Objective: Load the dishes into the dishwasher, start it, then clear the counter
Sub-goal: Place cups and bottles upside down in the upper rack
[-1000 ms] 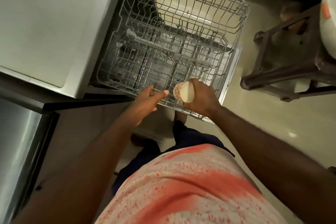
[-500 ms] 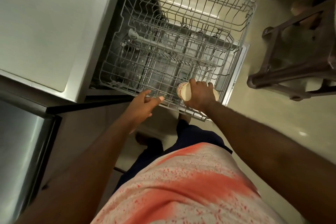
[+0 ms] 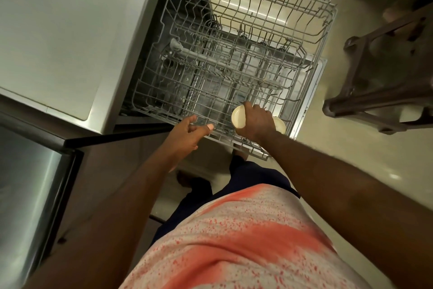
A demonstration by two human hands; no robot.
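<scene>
Head view shows the pale counter [image 3: 54, 30] filling the upper left, with a dark steel appliance front [image 3: 25, 195] below it at the left edge. To the right of the counter's edge the dishwasher's wire rack [image 3: 234, 59] is pulled out over the open door [image 3: 309, 101], its tines bare across most of its width. A dark brown stool [image 3: 379, 82] stands on the beige floor [image 3: 351, 171] just right of the door, near the rack's corner. The person's red-speckled shirt [image 3: 246, 241] fills the bottom. The right hand [image 3: 257, 122] is wrapped around 1 cream cup [image 3: 238, 117], lying on its side with its round end facing left, at the rack's near right corner among the wires. The left hand [image 3: 187, 134] hovers at the rack's near rail, fingers loosely spread and holding nothing; whether it touches the wire I cannot tell.
</scene>
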